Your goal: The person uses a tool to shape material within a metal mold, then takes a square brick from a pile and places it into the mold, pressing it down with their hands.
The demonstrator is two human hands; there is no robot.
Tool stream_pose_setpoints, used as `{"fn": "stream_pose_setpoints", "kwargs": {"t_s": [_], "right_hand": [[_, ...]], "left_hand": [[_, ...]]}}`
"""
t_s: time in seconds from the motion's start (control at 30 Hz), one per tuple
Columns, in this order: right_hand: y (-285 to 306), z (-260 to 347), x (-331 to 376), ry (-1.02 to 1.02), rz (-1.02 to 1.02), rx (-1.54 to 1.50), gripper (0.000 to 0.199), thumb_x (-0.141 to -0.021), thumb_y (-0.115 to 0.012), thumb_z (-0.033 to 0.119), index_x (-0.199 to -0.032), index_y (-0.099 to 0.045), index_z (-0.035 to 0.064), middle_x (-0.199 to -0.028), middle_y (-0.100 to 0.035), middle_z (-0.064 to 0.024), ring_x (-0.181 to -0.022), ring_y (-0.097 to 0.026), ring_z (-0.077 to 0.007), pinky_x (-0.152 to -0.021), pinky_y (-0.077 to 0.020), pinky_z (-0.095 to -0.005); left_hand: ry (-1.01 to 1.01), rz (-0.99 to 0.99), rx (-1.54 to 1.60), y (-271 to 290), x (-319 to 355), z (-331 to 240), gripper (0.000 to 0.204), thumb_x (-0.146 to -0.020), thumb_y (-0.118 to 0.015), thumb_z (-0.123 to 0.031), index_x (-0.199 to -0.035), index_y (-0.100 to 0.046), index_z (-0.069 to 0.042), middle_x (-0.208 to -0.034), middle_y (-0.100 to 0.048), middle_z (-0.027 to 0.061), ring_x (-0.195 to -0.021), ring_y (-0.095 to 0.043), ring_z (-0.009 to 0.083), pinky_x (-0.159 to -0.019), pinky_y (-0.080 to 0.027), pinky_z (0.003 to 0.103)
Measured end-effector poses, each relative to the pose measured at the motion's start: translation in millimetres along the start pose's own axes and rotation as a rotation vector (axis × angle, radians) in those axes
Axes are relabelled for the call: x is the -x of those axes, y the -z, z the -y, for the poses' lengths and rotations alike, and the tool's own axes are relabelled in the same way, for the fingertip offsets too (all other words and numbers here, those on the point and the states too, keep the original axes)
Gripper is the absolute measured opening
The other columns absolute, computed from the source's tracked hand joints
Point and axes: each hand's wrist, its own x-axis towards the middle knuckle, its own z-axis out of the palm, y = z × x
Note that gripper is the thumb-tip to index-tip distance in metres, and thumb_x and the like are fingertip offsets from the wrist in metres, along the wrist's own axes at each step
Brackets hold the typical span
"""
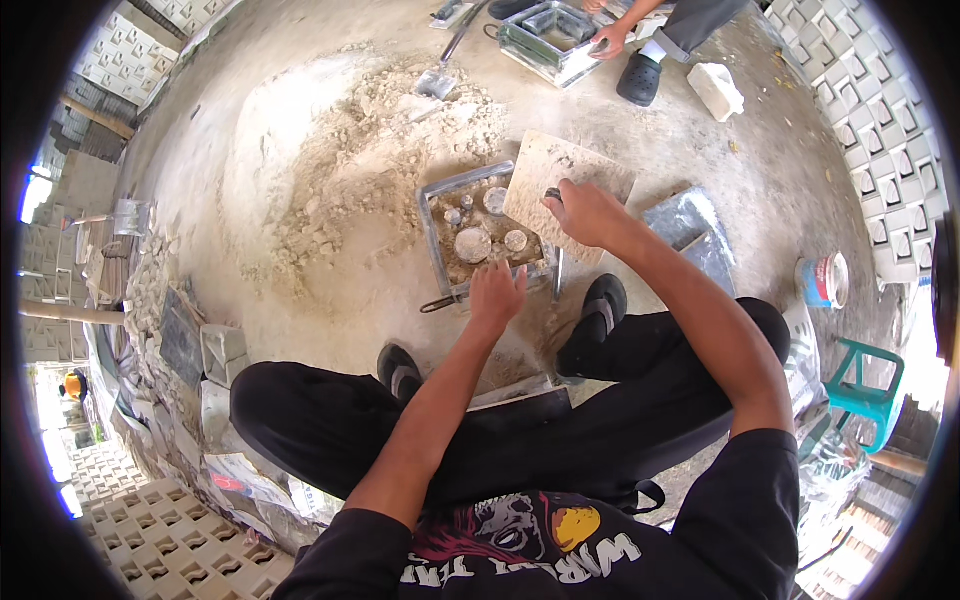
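Note:
A dark, square metal moulding frame lies on the ground before me, with sandy material inside. Several round pale discs and lumps sit in it, among them a large disc. My left hand is over the frame's near side, fingers spread and pointing into it, holding nothing that shows. Over the frame's right part lies or hovers a pale, sand-dusted square board. My right hand is above this board, fingers closed around a small dark object. What that object is cannot be made out.
Loose sand is heaped beyond the frame, with a trowel on it. Grey slabs lie to the right, near a bucket and a green stool. Another person's hand touches a second frame at the far side.

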Motion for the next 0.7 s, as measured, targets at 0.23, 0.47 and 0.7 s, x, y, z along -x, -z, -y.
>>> {"fn": "stream_pose_setpoints", "kwargs": {"t_s": [0.23,0.47,0.7], "right_hand": [[4.5,6.1,8.0,-0.017,0.047,0.008,0.044,-0.095,-0.043,0.037,-0.100,-0.053,-0.0049,-0.091,-0.063,-0.0275,-0.089,-0.061,-0.0434,-0.080,-0.0467,-0.0509],[6.5,-5.7,10.4,-0.064,0.015,-0.021,0.045,-0.095,-0.042,0.039,-0.100,-0.053,-0.0053,-0.092,-0.062,-0.0281,-0.090,-0.060,-0.0444,-0.080,-0.0465,-0.0512],[8.7,-20.7,3.0,-0.092,-0.033,-0.024,0.046,-0.095,-0.043,0.040,-0.099,-0.054,-0.0055,-0.090,-0.062,-0.0287,-0.089,-0.060,-0.0454,-0.079,-0.0458,-0.0521]], "left_hand": [[-0.361,-0.471,-0.222,-46.7,-37.7,47.4,0.068,-0.091,-0.046,-0.041,-0.133,-0.032,0.011,-0.138,-0.034,0.0291,-0.133,-0.028,0.0397,-0.110,-0.021,0.048],[-0.282,-0.345,-0.026,-54.2,-20.2,17.3,0.051,-0.090,-0.050,-0.032,-0.118,-0.048,0.009,-0.120,-0.051,0.0277,-0.115,-0.047,0.0398,-0.099,-0.036,0.045],[-0.457,-0.275,0.287,-39.1,-42.7,11.7,0.031,-0.089,-0.053,-0.025,-0.100,-0.060,0.004,-0.096,-0.062,0.0242,-0.093,-0.059,0.0389,-0.081,-0.046,0.043]]}}
